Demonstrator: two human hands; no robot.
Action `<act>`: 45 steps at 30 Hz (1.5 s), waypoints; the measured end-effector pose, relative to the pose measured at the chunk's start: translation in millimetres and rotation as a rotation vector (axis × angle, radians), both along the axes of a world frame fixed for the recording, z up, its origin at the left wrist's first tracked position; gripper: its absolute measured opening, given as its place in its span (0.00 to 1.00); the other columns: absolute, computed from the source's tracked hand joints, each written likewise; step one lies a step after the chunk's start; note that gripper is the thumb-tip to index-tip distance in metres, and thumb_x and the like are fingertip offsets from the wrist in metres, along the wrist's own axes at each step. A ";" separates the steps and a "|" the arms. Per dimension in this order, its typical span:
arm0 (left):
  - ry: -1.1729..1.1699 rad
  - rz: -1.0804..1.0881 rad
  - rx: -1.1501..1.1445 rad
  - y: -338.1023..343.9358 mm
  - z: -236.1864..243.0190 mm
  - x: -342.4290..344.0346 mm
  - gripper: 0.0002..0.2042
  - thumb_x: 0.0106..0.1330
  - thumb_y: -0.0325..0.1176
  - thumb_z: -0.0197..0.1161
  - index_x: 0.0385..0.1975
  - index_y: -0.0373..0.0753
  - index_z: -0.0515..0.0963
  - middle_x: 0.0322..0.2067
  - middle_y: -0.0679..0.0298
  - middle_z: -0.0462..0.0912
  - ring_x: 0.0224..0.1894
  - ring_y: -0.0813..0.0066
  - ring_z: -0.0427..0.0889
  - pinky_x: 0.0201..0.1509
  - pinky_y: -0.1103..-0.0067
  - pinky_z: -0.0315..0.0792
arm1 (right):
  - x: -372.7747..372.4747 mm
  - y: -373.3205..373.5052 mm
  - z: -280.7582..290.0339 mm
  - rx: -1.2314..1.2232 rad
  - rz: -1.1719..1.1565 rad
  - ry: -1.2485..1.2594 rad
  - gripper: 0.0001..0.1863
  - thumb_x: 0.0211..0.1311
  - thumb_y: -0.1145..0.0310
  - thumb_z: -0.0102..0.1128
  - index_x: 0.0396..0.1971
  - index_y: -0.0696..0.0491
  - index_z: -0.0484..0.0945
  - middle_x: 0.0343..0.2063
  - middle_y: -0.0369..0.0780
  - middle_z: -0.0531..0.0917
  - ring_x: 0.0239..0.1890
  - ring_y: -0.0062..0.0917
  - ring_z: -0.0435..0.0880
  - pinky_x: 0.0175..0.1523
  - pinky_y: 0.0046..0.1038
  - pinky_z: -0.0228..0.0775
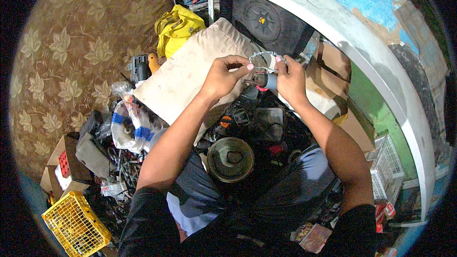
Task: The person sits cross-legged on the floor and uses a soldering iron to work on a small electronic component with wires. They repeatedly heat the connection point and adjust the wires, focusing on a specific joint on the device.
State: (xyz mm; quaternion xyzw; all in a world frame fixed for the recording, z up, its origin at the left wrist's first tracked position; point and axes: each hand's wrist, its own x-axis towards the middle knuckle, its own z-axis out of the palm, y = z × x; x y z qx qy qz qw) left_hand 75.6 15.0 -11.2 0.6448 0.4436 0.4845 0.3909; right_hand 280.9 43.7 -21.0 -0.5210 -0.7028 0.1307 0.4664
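Observation:
A loop of thin silvery wire point(264, 53), twisted-looking along its upper edge, is held up between my two hands. My left hand point(224, 77) pinches its left end between thumb and forefinger. On its other side, my right hand point(291, 82) grips the loop with thumb and fingers closed. Just below the loop, beside my right hand, is a grey cylindrical part point(271, 82) with a reddish edge and a metal piece pointing left; what supports it is hidden. Behind my left hand lies a stained beige cushion point(176, 74).
A round metal tin point(230, 159) stands between my legs, among dark clutter. A yellow bag point(179, 28) and a black speaker box point(269, 21) are at the back. To the left lie a yellow crate point(76, 223) and tangled parts; to the right, a white basket point(386, 166) and cardboard point(354, 131).

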 end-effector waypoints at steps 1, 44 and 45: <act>-0.014 -0.013 0.037 0.4 -0.7 -0.1 0.09 0.64 0.33 0.67 0.36 0.34 0.83 0.35 0.63 0.85 0.41 0.76 0.80 0.52 0.77 0.71 | 1.8 1.7 -1.9 0.006 -0.017 -0.007 0.16 0.68 0.62 0.53 0.32 0.62 0.78 0.26 0.54 0.81 0.34 0.52 0.81 0.40 0.45 0.69; -0.724 -0.295 -0.491 -1.6 1.9 -27.2 0.21 0.62 0.16 0.61 0.54 0.33 0.65 0.45 0.49 0.80 0.47 0.60 0.83 0.56 0.74 0.80 | -18.5 -21.0 8.8 0.058 0.082 -0.201 0.11 0.67 0.64 0.53 0.39 0.57 0.76 0.18 0.56 0.79 0.25 0.55 0.81 0.31 0.51 0.71; -0.726 -0.282 -0.483 -3.0 3.2 -22.9 0.21 0.61 0.16 0.61 0.53 0.33 0.65 0.45 0.48 0.80 0.47 0.61 0.83 0.56 0.74 0.79 | -17.7 -21.4 9.3 0.046 0.092 -0.189 0.11 0.67 0.64 0.53 0.39 0.57 0.76 0.18 0.56 0.79 0.24 0.55 0.80 0.31 0.51 0.71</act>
